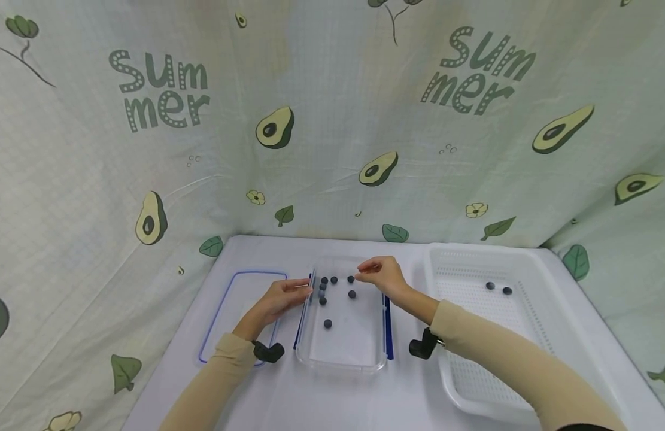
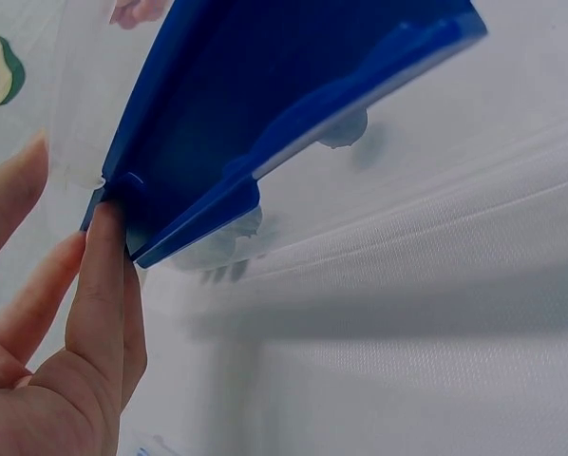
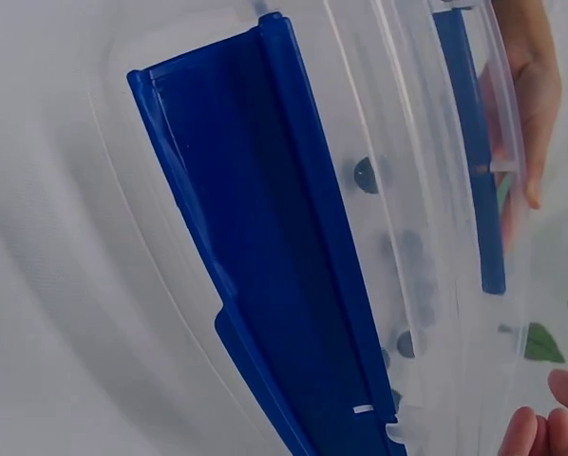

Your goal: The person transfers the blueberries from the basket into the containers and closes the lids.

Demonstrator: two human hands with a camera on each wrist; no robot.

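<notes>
A clear plastic box (image 1: 354, 341) with blue side latches stands on the table, several small dark balls like blueberries (image 1: 328, 324) inside. At its left wall, my left hand (image 1: 282, 298) has fairly straight fingers touching the hanging blue latch (image 2: 217, 104), seen close in the left wrist view. Over the far right part of the box is my right hand (image 1: 383, 276), its fingertips right beside one dark ball (image 1: 351, 279). In the right wrist view its thumb and fingertips (image 3: 521, 432) show a gap with nothing between them. Another blue latch (image 3: 255, 209) hangs along the box's right side.
A large white perforated basket (image 1: 504, 335) on the right holds two more dark balls (image 1: 498, 288). A clear lid with a blue rim (image 1: 216, 311) lies to the left, partly behind my left forearm. A printed curtain (image 1: 321, 120) surrounds the table's far side.
</notes>
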